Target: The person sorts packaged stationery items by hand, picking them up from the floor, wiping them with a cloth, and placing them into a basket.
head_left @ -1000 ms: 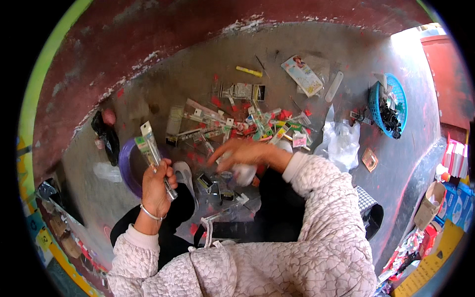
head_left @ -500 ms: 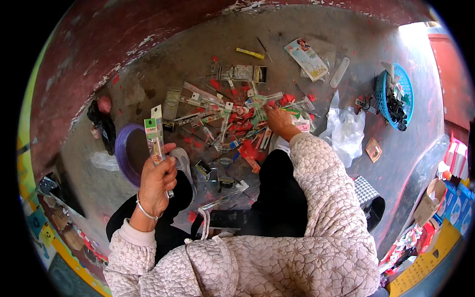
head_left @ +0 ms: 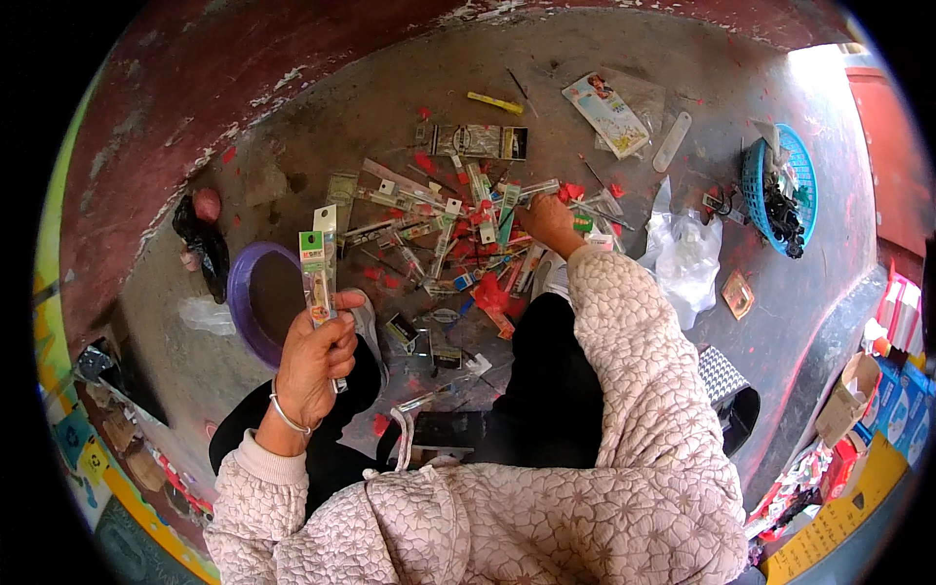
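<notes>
Plastic packets (head_left: pixel 315 268) — slim, clear, green and white at top — stand upright in left hand (head_left: pixel 317 356), fingers closed round lower part. Right hand (head_left: pixel 551 222) bent over right side of mixed heap of clear packets and red scraps (head_left: pixel 468 232) on grey floor (head_left: pixel 175 278); can't tell whether its fingers pinch anything.

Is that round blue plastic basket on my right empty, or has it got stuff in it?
Not empty: bunched black pieces show inside the round blue plastic basket. How full, I cannot tell.
</notes>
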`<move>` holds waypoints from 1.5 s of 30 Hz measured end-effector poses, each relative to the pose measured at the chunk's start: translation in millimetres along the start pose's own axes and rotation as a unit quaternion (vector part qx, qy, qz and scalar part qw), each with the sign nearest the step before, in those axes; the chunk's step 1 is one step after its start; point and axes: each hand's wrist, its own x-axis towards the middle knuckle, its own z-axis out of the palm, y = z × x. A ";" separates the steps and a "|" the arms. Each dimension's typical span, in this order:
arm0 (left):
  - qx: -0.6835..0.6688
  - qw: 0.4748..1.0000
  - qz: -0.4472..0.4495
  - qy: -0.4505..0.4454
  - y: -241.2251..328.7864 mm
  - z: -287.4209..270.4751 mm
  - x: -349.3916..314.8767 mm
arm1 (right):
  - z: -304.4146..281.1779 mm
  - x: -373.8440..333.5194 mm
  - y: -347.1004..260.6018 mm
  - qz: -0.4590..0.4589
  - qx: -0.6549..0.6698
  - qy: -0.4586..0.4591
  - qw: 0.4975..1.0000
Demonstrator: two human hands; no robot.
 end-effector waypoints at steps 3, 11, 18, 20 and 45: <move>-0.005 1.000 -0.004 -0.003 2.0 3.2 0.7 | 15.3 -6.3 -12.6 0.005 -0.036 -0.020 0.999; 0.004 1.000 -0.008 0.008 0.9 8.0 -0.3 | 64.6 5.5 -33.1 -0.149 -0.141 0.063 0.977; 0.001 1.000 0.003 0.015 -0.8 5.5 1.2 | 61.4 -41.0 -46.9 -0.213 -0.064 0.010 0.975; -0.001 1.000 0.005 0.014 -1.3 5.8 1.3 | 54.7 -42.4 -46.2 -0.219 0.048 0.075 0.972; 0.000 1.000 0.001 -0.019 6.8 16.3 2.8 | 92.6 16.6 126.0 0.004 0.199 -0.024 0.980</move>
